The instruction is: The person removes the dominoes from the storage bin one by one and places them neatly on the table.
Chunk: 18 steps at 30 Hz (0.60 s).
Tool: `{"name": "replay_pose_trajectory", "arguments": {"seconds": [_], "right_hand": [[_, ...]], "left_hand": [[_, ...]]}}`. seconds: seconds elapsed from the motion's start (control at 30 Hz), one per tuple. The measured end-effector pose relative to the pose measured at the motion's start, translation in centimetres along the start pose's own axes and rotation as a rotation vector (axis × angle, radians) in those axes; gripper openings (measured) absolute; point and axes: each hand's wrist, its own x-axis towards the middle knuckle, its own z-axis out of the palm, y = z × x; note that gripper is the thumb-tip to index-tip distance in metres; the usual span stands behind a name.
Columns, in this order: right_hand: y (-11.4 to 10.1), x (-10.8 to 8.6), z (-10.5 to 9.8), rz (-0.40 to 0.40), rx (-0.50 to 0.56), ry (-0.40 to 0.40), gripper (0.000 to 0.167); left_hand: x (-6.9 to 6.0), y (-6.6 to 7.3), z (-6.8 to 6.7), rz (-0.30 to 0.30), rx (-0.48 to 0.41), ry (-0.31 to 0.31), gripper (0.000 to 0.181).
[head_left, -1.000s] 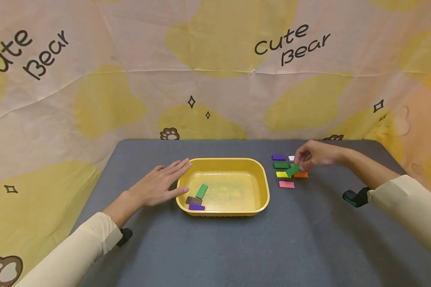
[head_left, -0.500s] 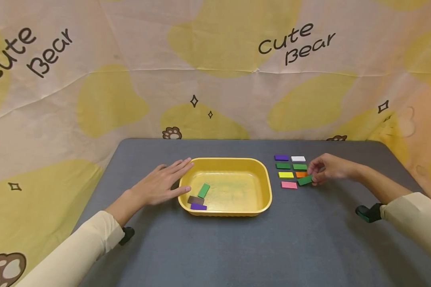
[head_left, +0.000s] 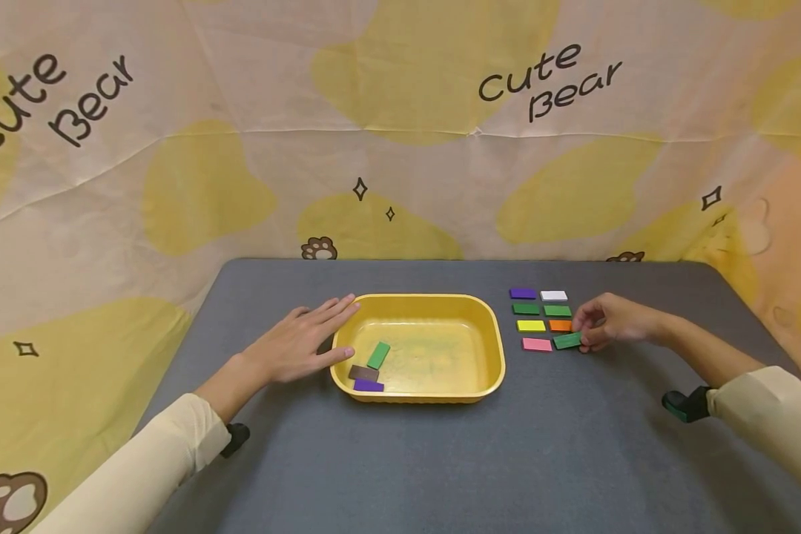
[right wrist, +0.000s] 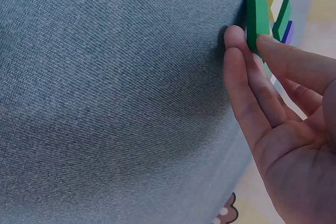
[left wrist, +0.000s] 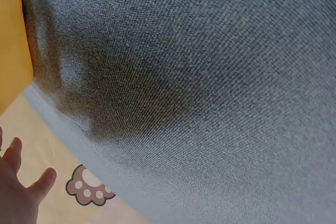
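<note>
My right hand [head_left: 614, 324] pinches a green domino block [head_left: 567, 340] by its right end, beside a pink block [head_left: 537, 344] and just in front of an orange block [head_left: 560, 325]. In the right wrist view the thumb presses one side of that block [right wrist: 256, 19]; whether its underside touches the table cannot be told. My left hand [head_left: 299, 339] rests with straight, spread fingers on the left rim of a yellow tray [head_left: 417, 298]. Inside the tray's near left corner lie a green block [head_left: 377, 355], a brown block [head_left: 363, 373] and a purple block [head_left: 368, 386].
Farther back in the two columns lie purple [head_left: 523, 294], white [head_left: 554, 295], two green and yellow blocks [head_left: 531, 325]. A grey cloth covers the table [head_left: 427, 467]. A printed curtain [head_left: 400, 193] hangs behind its back edge.
My right hand has carried the green block toward me and rightward, from above the yellow and orange blocks to beside the pink one. My left hand has stayed on the rim.
</note>
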Motion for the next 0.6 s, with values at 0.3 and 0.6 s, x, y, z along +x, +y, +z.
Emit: {"name": "replay_pose_trajectory", "arguments": {"seconds": [0.3, 0.6], "right_hand": [[-0.26, -0.05, 0.27, 0.07, -0.012, -0.004, 0.022], [-0.67, -0.48, 0.11, 0.097, -0.024, -0.016, 0.027]], "left_hand": [[0.0, 0.06, -0.04, 0.001, 0.001, -0.006, 0.08], [0.04, 0.04, 0.02, 0.003, 0.001, -0.004, 0.079]]}}
